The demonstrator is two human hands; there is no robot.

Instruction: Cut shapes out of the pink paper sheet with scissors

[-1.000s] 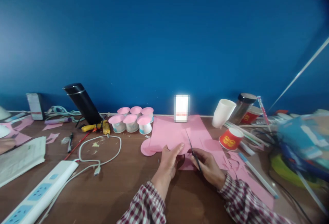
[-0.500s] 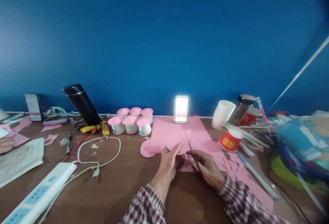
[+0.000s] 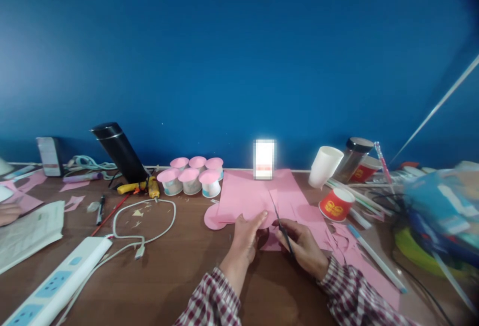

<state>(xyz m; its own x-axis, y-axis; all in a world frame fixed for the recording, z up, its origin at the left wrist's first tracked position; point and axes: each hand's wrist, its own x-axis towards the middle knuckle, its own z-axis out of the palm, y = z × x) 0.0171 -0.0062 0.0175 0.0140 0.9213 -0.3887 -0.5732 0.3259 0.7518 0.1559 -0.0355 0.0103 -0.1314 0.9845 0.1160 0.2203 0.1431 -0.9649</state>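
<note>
Thumb on top, my left hand [image 3: 247,239] pinches a piece of pink paper [image 3: 266,220]. My right hand [image 3: 301,246] is closed around a pair of scissors [image 3: 285,236], whose blades point up and away at the paper's right edge. Behind both hands lie larger pink sheets [image 3: 247,189] on the brown table [image 3: 179,276]. A round pink paper disc [image 3: 214,216] rests at their left corner. The fingers under the paper are partly hidden.
Several pink-topped cups [image 3: 190,180] stand left of the sheets. A yellow glue gun [image 3: 152,187], a black flask [image 3: 119,151] and a power strip [image 3: 60,278] are farther left. On the right are a red paper cup [image 3: 337,204], white cups [image 3: 325,166] and paper scraps [image 3: 337,241]. Another person's hand [image 3: 9,213] shows far left.
Both hands stay in nearly the same place. The held paper and my left thumb have shifted very slightly against the scissors.
</note>
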